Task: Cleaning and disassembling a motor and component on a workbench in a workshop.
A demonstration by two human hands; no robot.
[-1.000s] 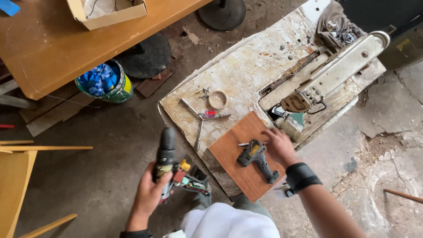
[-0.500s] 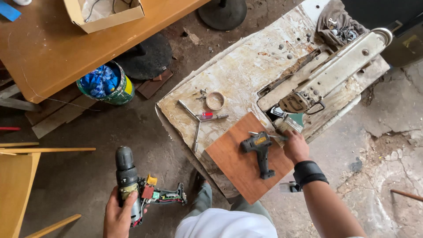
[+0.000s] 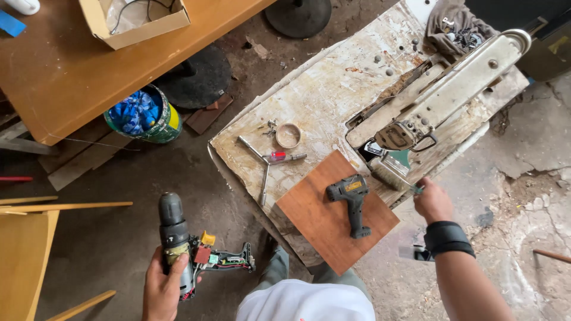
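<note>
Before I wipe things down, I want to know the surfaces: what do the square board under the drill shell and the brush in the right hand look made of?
The square board looks like wood or veneered panel: reddish-brown, smooth, matte, faint grain. The brush held by the right hand shows pale bristles, natural or synthetic I can't tell, in a shiny metal-looking band.

Open tan cardboard box on the wooden table; yellow label on the black drill housing.
</note>
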